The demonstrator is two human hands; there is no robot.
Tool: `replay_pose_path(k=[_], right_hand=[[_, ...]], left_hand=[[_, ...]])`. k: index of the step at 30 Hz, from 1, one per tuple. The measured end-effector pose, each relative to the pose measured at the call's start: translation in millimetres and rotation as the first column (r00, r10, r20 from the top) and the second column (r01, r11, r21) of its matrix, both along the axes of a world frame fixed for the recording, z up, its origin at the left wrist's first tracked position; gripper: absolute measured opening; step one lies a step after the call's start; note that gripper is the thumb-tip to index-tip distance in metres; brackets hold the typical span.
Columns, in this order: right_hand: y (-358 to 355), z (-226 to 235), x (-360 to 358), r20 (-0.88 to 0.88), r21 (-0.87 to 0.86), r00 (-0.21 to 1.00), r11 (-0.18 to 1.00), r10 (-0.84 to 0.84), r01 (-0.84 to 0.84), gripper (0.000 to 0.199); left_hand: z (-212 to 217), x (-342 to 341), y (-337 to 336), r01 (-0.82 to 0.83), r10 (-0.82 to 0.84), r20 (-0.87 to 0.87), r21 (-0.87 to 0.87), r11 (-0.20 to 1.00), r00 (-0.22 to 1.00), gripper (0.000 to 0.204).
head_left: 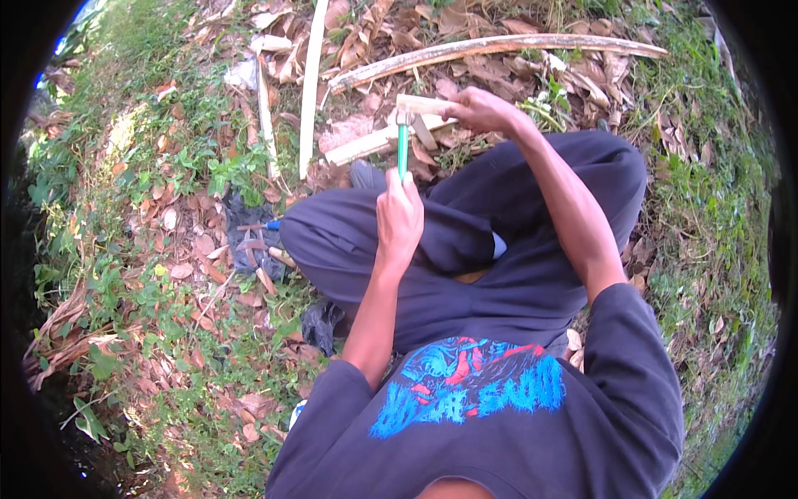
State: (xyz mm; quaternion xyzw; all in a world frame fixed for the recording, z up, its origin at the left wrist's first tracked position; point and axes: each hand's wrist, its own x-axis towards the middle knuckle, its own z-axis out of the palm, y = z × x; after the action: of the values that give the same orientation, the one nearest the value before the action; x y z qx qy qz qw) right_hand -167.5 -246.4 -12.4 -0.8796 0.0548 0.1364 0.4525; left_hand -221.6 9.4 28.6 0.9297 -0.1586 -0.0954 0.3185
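Note:
My left hand [400, 212] is closed around the lower end of a slim green-handled tool [403, 148], which points away from me. Its far end looks metallic and meets a short pale piece of wood [422, 104]; the exact kind of tool is too small to make out. My right hand [484, 111] grips the right end of that wood piece between thumb and fingers. Just beneath it, a longer split wood strip [362, 148] lies on the ground beyond my crossed legs.
A long curved strip of wood [499, 46] and a straight pale strip [311, 91] lie on leaf litter ahead. By my left knee, a hammer-like tool [253, 244] and a blue-handled tool [270, 225] rest on dark plastic [241, 214]. Grass surrounds me.

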Motion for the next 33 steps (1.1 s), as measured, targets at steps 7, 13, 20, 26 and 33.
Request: replay_pose_path(k=[7, 13, 20, 26, 33], right_hand=[[0.0, 13.8, -8.6, -0.097, 0.089, 0.994, 0.996, 0.041, -0.032, 0.039], [-18.5, -1.6, 4.0, 0.106, -0.072, 0.992, 0.996, 0.065, -0.057, 0.04], [3.6, 12.0, -6.3, -0.143, 0.142, 0.989, 0.989, 0.049, -0.029, 0.04], [-0.3, 5.9, -10.7, -0.125, 0.108, 0.991, 0.994, 0.038, -0.024, 0.038], [-4.0, 0.2, -2.5, -0.014, 0.051, 0.992, 0.991, 0.123, -0.122, 0.042]], left_hand=[[70.0, 10.6, -4.0, -0.067, 0.273, 0.272, -0.587, 0.807, 0.923, 0.019], [33.2, 6.7, 5.5, -0.155, 0.171, 0.034, -0.284, 0.946, 0.985, 0.019], [21.9, 7.5, -1.0, 0.021, 0.077, 0.359, -0.261, 0.965, 0.93, 0.015], [55.8, 14.8, -3.7, -0.008, 0.128, 0.28, -0.395, 0.919, 0.951, 0.019], [-14.1, -5.2, -3.8, -0.064, 0.097, 0.143, -0.219, 0.974, 0.985, 0.02]])
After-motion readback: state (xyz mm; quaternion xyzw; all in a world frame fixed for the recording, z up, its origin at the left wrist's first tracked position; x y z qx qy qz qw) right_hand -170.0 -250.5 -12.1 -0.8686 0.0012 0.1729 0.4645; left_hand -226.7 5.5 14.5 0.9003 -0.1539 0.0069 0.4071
